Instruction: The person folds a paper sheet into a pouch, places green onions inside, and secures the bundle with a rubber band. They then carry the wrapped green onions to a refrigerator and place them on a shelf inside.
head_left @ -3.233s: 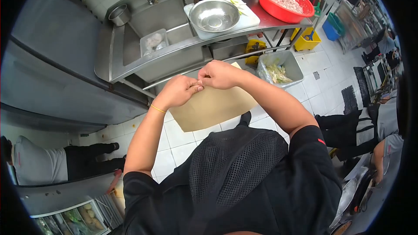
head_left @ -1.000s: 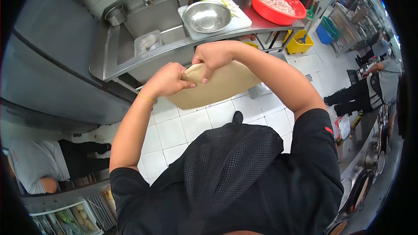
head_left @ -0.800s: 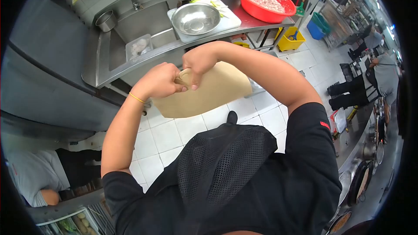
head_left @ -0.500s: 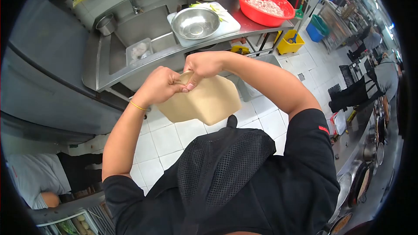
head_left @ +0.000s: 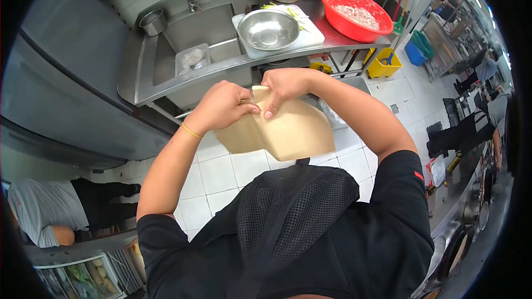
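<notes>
Above the white tile floor [head_left: 219, 174], in front of a metal sink, two bare hands hold up a tan sheet [head_left: 296, 127]. The left hand [head_left: 224, 104] has its fingers curled and pinches the top edge of the sheet. The right hand [head_left: 285, 84] is just beside it, and its fingers grip the same edge, with the thumb lying flat on the front. The rest of the sheet hangs down and bends in the middle. A thin yellow band [head_left: 192, 130] goes around the left wrist. Past the hands is a long metal surface [head_left: 339, 43]. A shiny round bowl [head_left: 269, 30] sits on a white cutting board [head_left: 311, 36] there, with green bits behind it. To the right of the board is a big red tub [head_left: 339, 21] with pale pink food in it. On the left, a clear box [head_left: 178, 69] sits in the sink. A yellow bucket [head_left: 379, 69] stands on the floor, to the right.
</notes>
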Available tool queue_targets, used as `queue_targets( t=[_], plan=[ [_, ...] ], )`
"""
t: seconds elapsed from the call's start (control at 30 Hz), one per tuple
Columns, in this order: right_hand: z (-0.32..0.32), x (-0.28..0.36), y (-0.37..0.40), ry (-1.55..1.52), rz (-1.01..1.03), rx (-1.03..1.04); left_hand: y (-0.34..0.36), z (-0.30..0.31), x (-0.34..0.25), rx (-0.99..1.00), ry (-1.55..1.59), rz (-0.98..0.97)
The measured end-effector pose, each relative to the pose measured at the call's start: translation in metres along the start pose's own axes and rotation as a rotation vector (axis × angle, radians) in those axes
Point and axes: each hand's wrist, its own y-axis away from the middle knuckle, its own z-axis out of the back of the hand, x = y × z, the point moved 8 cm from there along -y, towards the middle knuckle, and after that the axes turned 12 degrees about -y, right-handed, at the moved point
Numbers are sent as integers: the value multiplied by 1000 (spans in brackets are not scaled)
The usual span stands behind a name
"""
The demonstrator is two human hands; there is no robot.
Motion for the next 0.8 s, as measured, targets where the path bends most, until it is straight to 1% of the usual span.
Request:
queue_targets(
  t=[0.07, 0.1, 0.13, 0.17, 0.2, 0.23, 0.27, 0.3, 0.33, 0.37, 0.43, 0.5, 0.57, 0.63, 0.7, 0.77, 0.8],
  plan=[
    [0, 4, -1, 49, 4, 1, 1, -4, -4, 118, -64, 3],
    [-2, 7, -3, 117, 4, 21, -1, -4, -5, 116, -65, 7],
    [-4, 9, -4, 186, 5, 40, -2, -10, -3, 193, -54, 34],
    [-5, 9, -4, 188, 7, 41, -2, -16, -1, 271, -44, 59],
    [-4, 8, -3, 100, 2, 8, -1, -19, 2, 269, -45, 61],
    [-3, 7, 0, 13, -3, -25, -1, -18, 4, 192, 65, 46],
    [-2, 5, 1, 18, -1, -25, 0, -14, 5, 112, 174, 29],
    [1, 3, 1, -131, 46, -66, 3, -13, 5, 108, 172, 29],
    [5, -1, 1, -278, 94, -106, 5, -8, 5, 38, 213, 46],
    [6, -8, 1, -274, 95, -107, 7, -3, 7, -31, 252, 62],
    [11, -23, 2, -503, 99, -169, 10, -4, 14, -51, 301, 92],
    [11, -30, 1, -462, 82, -163, 12, -4, 19, -70, 355, 127],
    [12, -31, 1, -426, 62, -156, 10, -2, 16, -48, 225, 89],
    [23, -31, 7, -311, 12, -229, 13, 1, 19, -56, 220, 118],
    [26, -37, 9, -302, 0, -249, 13, 6, 20, -69, 214, 141],
    [30, -41, 10, -316, 35, -292, 16, 6, 24, -50, 292, 211],
    [31, -41, 10, -315, 34, -289, 17, 4, 27, -50, 294, 213]
  ],
)
